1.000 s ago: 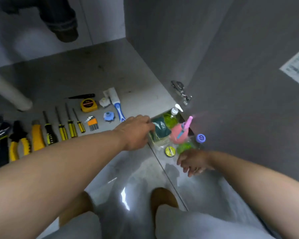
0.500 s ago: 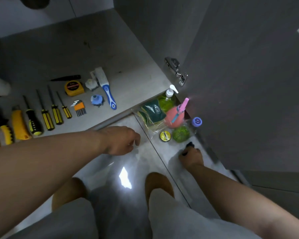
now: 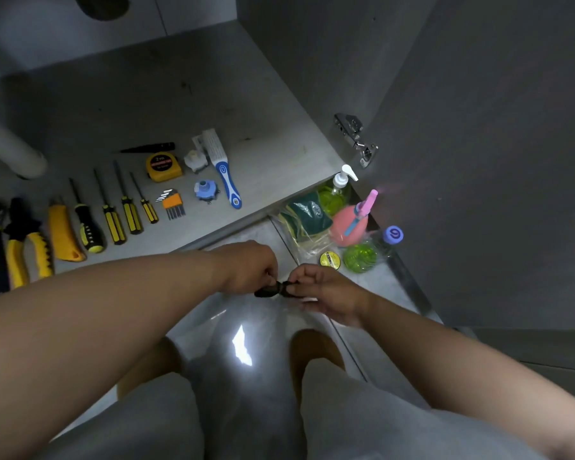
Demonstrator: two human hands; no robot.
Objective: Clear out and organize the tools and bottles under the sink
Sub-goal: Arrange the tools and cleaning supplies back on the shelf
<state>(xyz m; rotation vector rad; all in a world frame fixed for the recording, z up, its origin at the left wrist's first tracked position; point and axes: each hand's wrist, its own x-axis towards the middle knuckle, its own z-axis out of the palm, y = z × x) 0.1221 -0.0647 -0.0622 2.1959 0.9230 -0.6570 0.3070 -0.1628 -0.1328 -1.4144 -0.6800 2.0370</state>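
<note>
Black object (image 3: 267, 291), perhaps a clip, pinched between left hand (image 3: 250, 270) and right hand (image 3: 327, 295) fingers

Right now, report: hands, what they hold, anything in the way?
Left hand, right hand both pinching small black item. Over floor tile. Pink spray bottle beyond, clear of hands.

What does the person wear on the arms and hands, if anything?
Nothing that shows. The left hand and the right hand have no gloves, the wrists carry no watch or band, and both forearms are uncovered, with no sleeve in view.
</note>
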